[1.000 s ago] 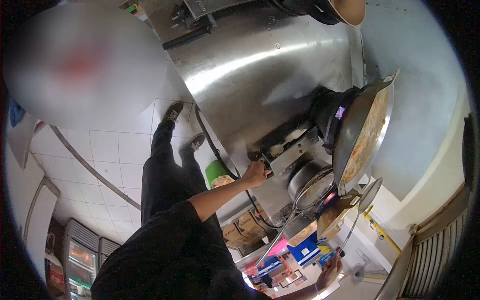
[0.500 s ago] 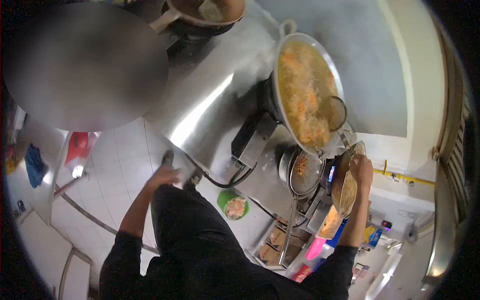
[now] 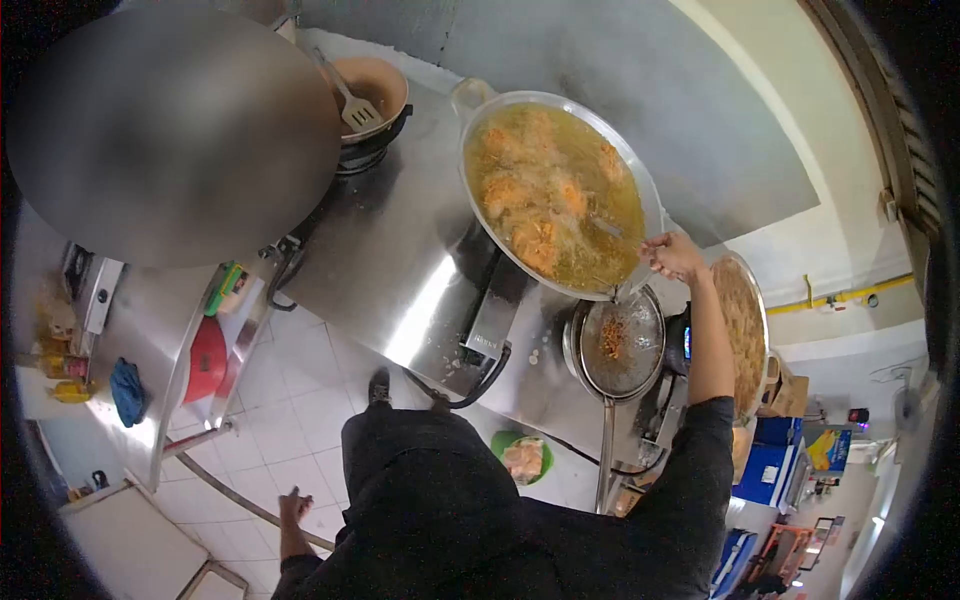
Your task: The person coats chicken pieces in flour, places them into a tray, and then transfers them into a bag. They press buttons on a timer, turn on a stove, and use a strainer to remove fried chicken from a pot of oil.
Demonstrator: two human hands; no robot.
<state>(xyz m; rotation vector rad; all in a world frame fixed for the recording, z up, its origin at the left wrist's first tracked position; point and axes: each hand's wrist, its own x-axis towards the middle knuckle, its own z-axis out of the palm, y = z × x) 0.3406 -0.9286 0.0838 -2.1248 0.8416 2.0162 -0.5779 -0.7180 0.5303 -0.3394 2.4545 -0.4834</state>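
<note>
A wide metal wok (image 3: 640,178) of bubbling oil stands on the stove, with several orange-brown fried pieces (image 3: 535,245) floating in it. Above its near right rim, my right hand (image 3: 675,256) is closed on the handle of a skimmer (image 3: 606,228). The skimmer's head dips into the oil and is partly hidden by the bubbles. Down at my side, over the floor tiles, my left hand (image 3: 293,506) hangs free, its fingers apart and holding nothing.
A long-handled strainer (image 3: 622,345) with crumbs rests over a pot beside the wok. Right of my forearm is a large pan (image 3: 738,330) of pale brown food. A spatula (image 3: 358,110) sits in a small pan. A green bowl (image 3: 522,459) stands low. A blurred oval covers the upper left.
My right hand has moved up and left towards the wok, and the skimmer head has gone lower into the oil. My left hand has dropped lower. The whole view has shifted.
</note>
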